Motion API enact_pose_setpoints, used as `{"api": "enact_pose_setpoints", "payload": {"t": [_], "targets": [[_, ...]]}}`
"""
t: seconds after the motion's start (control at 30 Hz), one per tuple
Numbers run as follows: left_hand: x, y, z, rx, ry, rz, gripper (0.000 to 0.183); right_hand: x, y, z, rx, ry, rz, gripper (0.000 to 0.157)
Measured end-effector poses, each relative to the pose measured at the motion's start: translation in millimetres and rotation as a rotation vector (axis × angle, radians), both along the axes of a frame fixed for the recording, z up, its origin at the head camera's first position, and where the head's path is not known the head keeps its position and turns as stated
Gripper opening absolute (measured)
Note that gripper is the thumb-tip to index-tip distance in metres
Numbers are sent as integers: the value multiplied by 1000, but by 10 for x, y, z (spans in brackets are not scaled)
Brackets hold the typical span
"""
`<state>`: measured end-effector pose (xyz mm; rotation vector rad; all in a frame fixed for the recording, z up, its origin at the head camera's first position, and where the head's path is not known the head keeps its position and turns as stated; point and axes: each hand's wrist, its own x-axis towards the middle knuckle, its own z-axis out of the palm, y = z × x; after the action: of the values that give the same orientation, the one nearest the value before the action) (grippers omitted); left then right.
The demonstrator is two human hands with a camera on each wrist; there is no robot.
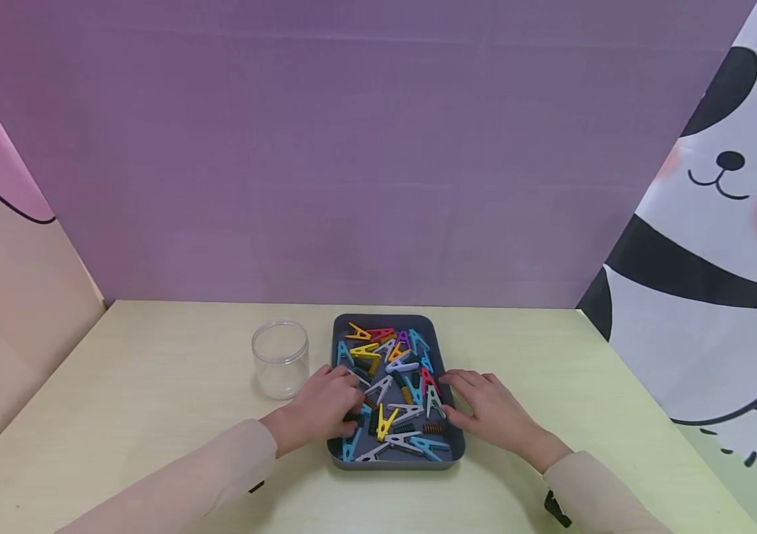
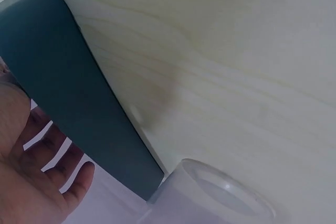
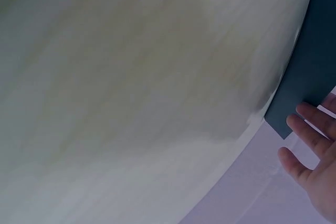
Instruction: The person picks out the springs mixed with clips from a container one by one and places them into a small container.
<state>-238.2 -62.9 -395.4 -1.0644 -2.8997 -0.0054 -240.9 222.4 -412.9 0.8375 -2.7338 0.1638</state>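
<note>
Lying loose inside a dark tray (image 1: pixel 395 466), contents in full sight from the head view alone: many plastic clips (image 1: pixel 384 425), mixed with ribbed, coil-like pieces (image 1: pixel 434 429). Reduced in both wrist views to the tray's smooth outer side, dark teal there and greyer from above.

Varied in colour: yellow, orange, red, purple, sky blue, pale grey and pale green among the clips; dark green and brown among the coil-like pieces. Mostly V-shaped, turned every which way, some overlapping, with bare tray floor between. Rectangular, low-walled and round-cornered as to the tray, flat on the bench (image 1: pixel 178 400), with long sides running away from the wearer.

Across the tray's left rim, the left grip (image 1: pixel 325 406): loosely bent, thumb apart from the fingers, close over the clips, with hold of nothing visible. Shown palm-side in the left wrist view, fingers slightly spread and partly hidden by the tray wall. At the right rim, the right grip (image 1: pixel 485 408): relaxed, fingers well apart in the right wrist view, likewise with hold of nothing visible; cannot tell whether touching the wall.

Just left of the tray, upright: a clear round jar (image 1: pixel 281 363). Caught again in the left wrist view, near the tray's corner, but not in the right.

Farther out: pale sleeves (image 1: pixel 238 460); wood grain, plainer in the wrist views; behind, a purple backdrop (image 1: pixel 352 163); to the right, in the head view only, a panda picture (image 1: pixel 726 245)
</note>
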Motion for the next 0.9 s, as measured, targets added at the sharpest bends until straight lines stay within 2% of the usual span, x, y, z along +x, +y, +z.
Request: {"api": "enact_pose_setpoints", "payload": {"t": [0.27,0.5,0.7,0.9], "targets": [[6,-43,68,28,21,-15,19,-5,-14,-14,-8,-1,-5,42],[-10,-126,165,85,83,-26,18,-13,-11,-26,-13,-3,-6,41],[-30,-216,289,147,101,-6,16,-22,-7,-26,-8,-3,-4,42],[-54,-312,425,193,164,-5,13,-12,-19,-25,-11,9,0,41]]}}
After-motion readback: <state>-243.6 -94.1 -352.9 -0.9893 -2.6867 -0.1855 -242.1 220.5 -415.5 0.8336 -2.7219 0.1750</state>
